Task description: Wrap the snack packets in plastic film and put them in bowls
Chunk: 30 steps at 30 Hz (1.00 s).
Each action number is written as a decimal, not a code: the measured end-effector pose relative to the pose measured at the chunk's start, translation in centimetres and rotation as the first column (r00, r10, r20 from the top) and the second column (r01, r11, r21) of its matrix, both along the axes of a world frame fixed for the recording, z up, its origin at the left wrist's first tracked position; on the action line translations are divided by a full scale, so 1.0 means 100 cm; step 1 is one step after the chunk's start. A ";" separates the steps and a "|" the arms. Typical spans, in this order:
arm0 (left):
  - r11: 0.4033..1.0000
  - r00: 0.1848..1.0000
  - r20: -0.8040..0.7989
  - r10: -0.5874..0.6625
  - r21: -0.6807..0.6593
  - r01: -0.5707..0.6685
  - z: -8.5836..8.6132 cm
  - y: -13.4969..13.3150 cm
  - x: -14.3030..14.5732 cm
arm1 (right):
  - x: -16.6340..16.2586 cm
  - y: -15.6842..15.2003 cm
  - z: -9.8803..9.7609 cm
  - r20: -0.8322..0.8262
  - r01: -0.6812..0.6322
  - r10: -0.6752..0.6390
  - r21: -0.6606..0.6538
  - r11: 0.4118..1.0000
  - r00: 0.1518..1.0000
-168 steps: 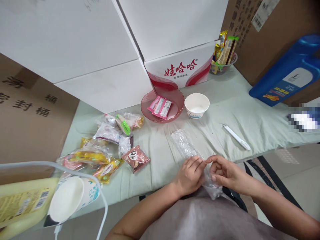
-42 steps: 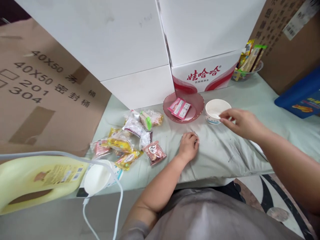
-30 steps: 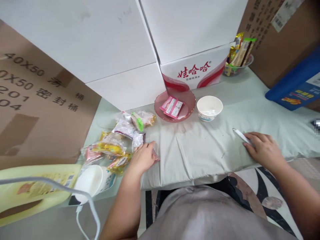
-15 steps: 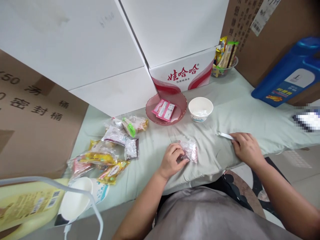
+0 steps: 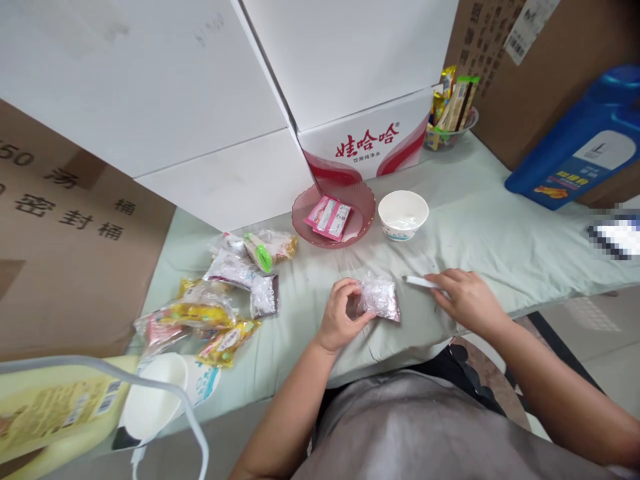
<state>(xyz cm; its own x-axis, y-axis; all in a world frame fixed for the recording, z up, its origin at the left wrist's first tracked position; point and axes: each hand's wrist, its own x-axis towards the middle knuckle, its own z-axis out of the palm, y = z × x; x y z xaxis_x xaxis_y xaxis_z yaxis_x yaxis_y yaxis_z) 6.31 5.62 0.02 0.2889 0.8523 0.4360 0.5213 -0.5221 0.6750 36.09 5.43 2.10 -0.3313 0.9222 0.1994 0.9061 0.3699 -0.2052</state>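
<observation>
Green cloth, left fingers pinching packet, right fingers gripping likely cutter, now closer

White cutter; silvery packet, perhaps pinkish under glare; white cup, blue-patterned.

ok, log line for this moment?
left hand: holding wrapped packet | right hand: holding white tool, tip toward packet | pink packs: in pink dish | paper cup: upright beside dish
</observation>
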 end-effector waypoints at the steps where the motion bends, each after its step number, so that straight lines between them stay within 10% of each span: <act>1: 1.000 1.000 0.024 0.007 -0.014 -0.007 -0.001 0.001 0.000 | 0.015 0.002 -0.003 0.036 0.071 -0.072 0.007 0.997 0.997; 6: 0.991 0.998 0.041 0.055 -0.125 -0.050 -0.003 0.004 0.001 | 0.027 0.000 -0.006 -0.069 0.204 -0.195 0.155 0.967 0.978; 14: 0.998 1.000 -0.018 -0.015 -0.068 0.013 0.001 0.002 0.000 | -0.086 -0.007 0.001 -0.354 -0.310 0.311 0.062 0.949 0.882; 22: 0.925 0.899 0.216 0.381 -0.104 -0.367 -0.009 0.008 -0.012 | -0.032 0.018 -0.007 -0.572 0.076 0.024 0.150 0.986 0.820; 27: 0.908 0.893 0.168 0.418 -0.065 -0.413 -0.011 0.009 -0.011 | -0.005 0.010 -0.019 -0.576 0.374 -0.254 0.099 0.922 0.777; 30: 0.916 0.909 0.113 0.400 -0.012 -0.402 -0.010 0.009 -0.010 | -0.013 0.007 -0.010 -0.566 0.360 -0.164 0.254 0.898 0.808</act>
